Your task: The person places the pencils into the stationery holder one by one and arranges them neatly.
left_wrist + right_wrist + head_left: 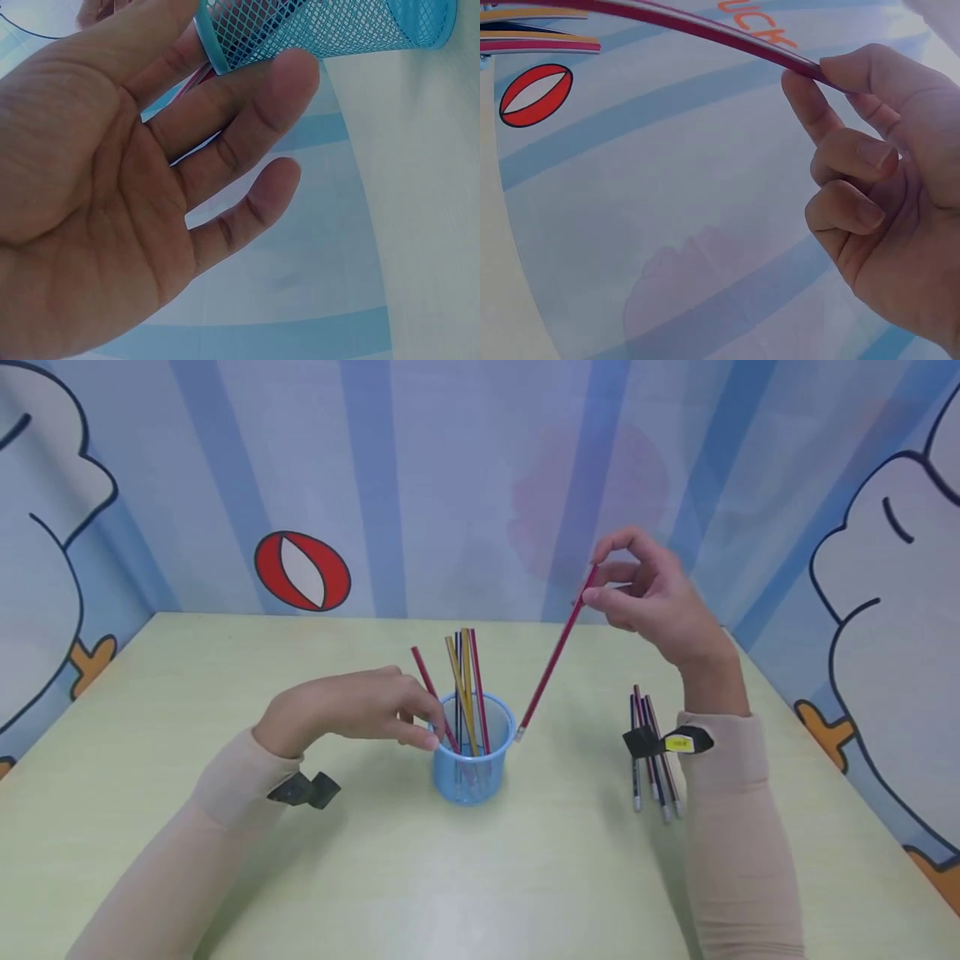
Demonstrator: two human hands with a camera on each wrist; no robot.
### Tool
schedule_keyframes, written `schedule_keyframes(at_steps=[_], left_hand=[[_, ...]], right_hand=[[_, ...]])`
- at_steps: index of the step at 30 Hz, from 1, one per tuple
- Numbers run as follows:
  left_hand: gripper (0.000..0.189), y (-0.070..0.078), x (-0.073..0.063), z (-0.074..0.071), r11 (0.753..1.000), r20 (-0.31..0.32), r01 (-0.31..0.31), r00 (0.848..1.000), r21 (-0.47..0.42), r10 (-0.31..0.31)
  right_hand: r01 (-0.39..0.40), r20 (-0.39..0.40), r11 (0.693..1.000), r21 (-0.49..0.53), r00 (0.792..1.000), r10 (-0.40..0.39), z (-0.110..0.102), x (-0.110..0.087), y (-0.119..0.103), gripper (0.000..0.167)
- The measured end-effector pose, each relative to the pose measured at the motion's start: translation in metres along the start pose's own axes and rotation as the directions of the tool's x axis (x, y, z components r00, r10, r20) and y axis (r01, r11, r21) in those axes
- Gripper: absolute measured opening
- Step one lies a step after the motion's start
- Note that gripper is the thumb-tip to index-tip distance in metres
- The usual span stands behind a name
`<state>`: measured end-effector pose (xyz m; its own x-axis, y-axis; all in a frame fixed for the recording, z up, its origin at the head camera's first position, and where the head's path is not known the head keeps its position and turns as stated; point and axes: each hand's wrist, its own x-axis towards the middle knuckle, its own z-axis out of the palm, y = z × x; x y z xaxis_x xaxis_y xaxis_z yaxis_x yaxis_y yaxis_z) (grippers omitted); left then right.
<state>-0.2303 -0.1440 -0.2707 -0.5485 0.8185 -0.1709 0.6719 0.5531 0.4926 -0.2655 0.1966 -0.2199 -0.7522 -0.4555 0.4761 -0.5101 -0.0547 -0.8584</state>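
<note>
A blue mesh pencil cup (468,777) stands upright on the table, with several red, yellow and dark pencils (467,685) leaning in it. At its left side, my left hand (360,706) grips the rim between thumb and forefinger; the other fingers lie along the outside of the mesh in the left wrist view. Raised to the right, my right hand (652,597) pinches a red pencil (557,650) near its upper end. That pencil slants down to the left, its white eraser end close by the cup's right rim.
Several dark and red pencils (654,760) lie in a loose bunch on the pale table (540,868), left of my right forearm. A printed curtain (465,485) with blue stripes closes off the back and sides of the table.
</note>
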Motion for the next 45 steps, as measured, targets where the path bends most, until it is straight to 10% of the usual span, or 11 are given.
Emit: schedule_keyframes(at_steps=[12,19,36,45], left_hand=[[0.018,0.001,-0.004,0.001,0.999,0.004,0.028,1.000,0.015,-0.028],[0.021,-0.001,-0.007,0.001,0.999,0.007,0.033,0.999,-0.010,-0.033],[0.017,0.002,0.002,0.001,1.000,-0.002,-0.024,1.000,-0.015,0.024],[0.013,0.003,-0.002,0.002,1.000,-0.001,-0.005,1.000,-0.001,0.005]], right_hand=[[0.033,-0.015,0.999,0.012,0.999,-0.033,0.019,0.004,0.004,0.026],[-0.053,0.127,0.975,-0.214,0.989,0.081,0.045,0.015,0.018,0.025],[-0.080,0.482,0.876,-0.475,0.809,0.335,0.068,0.014,0.039,0.069],[-0.151,0.384,0.847,-0.509,0.841,0.381,0.047,0.013,0.035,0.074]])
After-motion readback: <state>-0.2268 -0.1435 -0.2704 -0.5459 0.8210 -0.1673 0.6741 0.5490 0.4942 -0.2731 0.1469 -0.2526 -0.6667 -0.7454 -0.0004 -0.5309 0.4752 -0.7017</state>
